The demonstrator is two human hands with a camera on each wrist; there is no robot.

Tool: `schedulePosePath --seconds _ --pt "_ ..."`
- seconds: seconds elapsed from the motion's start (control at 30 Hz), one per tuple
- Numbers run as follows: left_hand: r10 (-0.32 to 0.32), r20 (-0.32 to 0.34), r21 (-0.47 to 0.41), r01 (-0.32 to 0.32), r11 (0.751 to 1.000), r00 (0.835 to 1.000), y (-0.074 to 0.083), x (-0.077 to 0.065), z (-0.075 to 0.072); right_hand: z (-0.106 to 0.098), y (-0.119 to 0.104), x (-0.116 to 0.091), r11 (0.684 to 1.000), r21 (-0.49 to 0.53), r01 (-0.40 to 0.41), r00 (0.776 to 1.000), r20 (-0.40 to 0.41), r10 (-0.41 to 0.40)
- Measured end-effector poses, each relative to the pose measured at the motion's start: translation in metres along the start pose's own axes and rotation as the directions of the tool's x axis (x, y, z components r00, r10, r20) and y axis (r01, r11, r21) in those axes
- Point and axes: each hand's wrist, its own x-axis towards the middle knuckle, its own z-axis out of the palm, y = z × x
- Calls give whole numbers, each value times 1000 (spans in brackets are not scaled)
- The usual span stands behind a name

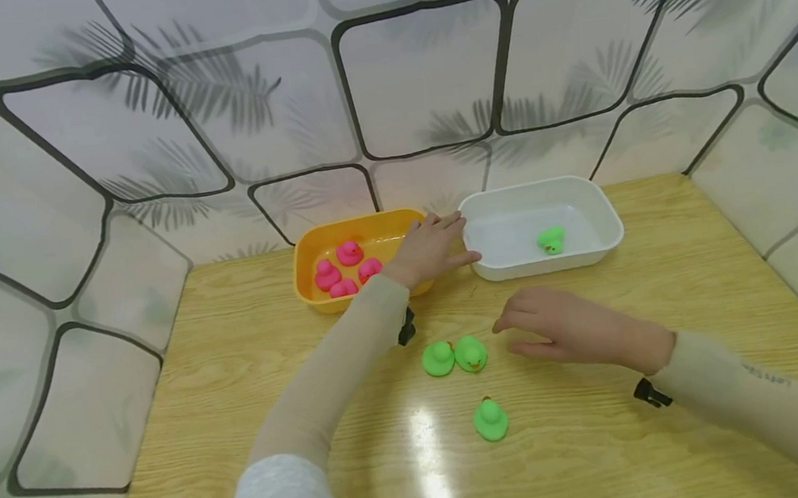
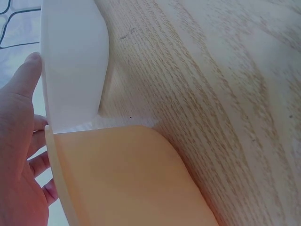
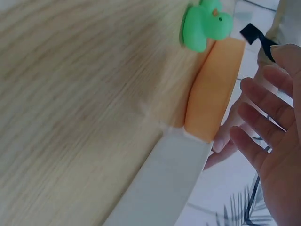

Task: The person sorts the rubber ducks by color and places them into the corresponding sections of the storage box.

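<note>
My left hand (image 1: pixel 427 251) spreads over the right end of the orange tray (image 1: pixel 327 232), its fingertips reaching the near left corner of the white tray (image 1: pixel 539 266). In the left wrist view its thumb (image 2: pixel 29 70) lies at the white tray's rim, with the other fingers beside the orange rim. Nothing is gripped by it. My right hand (image 1: pixel 571 324) hovers in front of the white tray, fingers loosely bent and holding nothing. Close to its fingertips, two green rubber ducks, one on the left (image 1: pixel 438 358) and one on the right (image 1: pixel 471 353), sit side by side on the table.
Another green duck (image 1: pixel 491 419) stands nearer on the wooden table (image 1: pixel 242 428). Several pink ducks (image 1: pixel 327 274) are in the orange tray, and one green duck (image 1: pixel 551 240) lies in the white tray. A patterned padded wall (image 1: pixel 425 76) rises behind the table.
</note>
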Motion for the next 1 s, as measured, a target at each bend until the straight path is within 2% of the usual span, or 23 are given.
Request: schedulePosePath --seconds 0.33,0.57,0.77,1.0 --pt "0 2 -13 0 1000 1000 0 -1 0 25 -27 1 994 87 62 993 98 -71" --pt "9 -2 -12 -9 1000 1000 -1 0 1 37 -44 0 986 157 55 974 207 -88" --pt "8 5 -13 -7 1000 1000 -2 0 2 43 -50 -1 986 129 107 964 228 -135" --pt "10 1 -20 -10 1000 1000 -2 1 1 47 -49 -5 989 95 115 965 225 -134"
